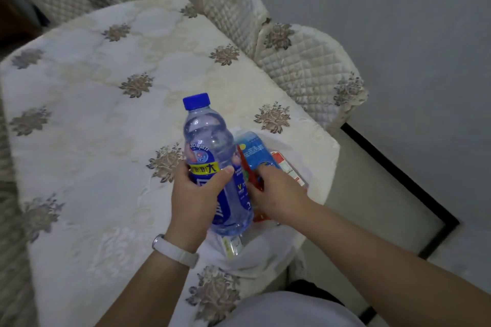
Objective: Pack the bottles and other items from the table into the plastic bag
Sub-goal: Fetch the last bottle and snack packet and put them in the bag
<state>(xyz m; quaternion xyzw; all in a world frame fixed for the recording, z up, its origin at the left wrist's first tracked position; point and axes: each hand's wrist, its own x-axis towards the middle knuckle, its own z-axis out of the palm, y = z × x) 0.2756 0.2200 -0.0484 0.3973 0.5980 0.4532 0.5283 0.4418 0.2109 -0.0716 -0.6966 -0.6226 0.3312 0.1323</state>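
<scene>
The left hand [196,194] is gripping the water bottle [215,167] round its label, cap tilted up and away; its base is hanging just over the white plastic bag [265,255]; the right hand [268,191] is pinching something at the bag's mouth, beside the packets [255,154] inside.

Bag [265,255] lay on table [93,119] at its near right edge. Bottle [212,167] stood tilted over bag's left side, left hand [195,194] around it. Right hand [268,188] sat right of bottle, on packets [256,154] in bag. Chairs [300,61] stood behind bag, past table's far right edge.
</scene>
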